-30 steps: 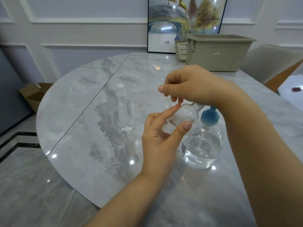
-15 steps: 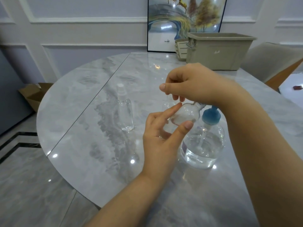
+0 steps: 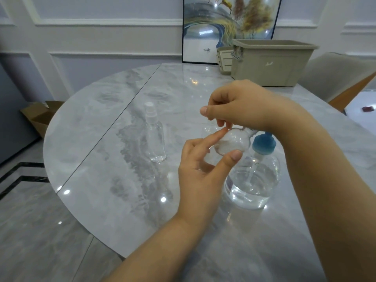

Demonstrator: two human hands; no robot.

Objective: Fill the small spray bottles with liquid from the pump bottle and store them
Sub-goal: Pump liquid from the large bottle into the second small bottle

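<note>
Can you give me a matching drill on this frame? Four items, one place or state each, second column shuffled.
Items:
1. pump bottle
2. capped spray bottle
3. small bottle
4. beige bin

States:
A. held tilted in the left hand, right hand at its neck
B. at the far edge of the table, before the painting
C. blue top, partly full of clear liquid
D. standing upright alone, left of both hands

Pairs: 1-C, 2-D, 3-A, 4-B
</note>
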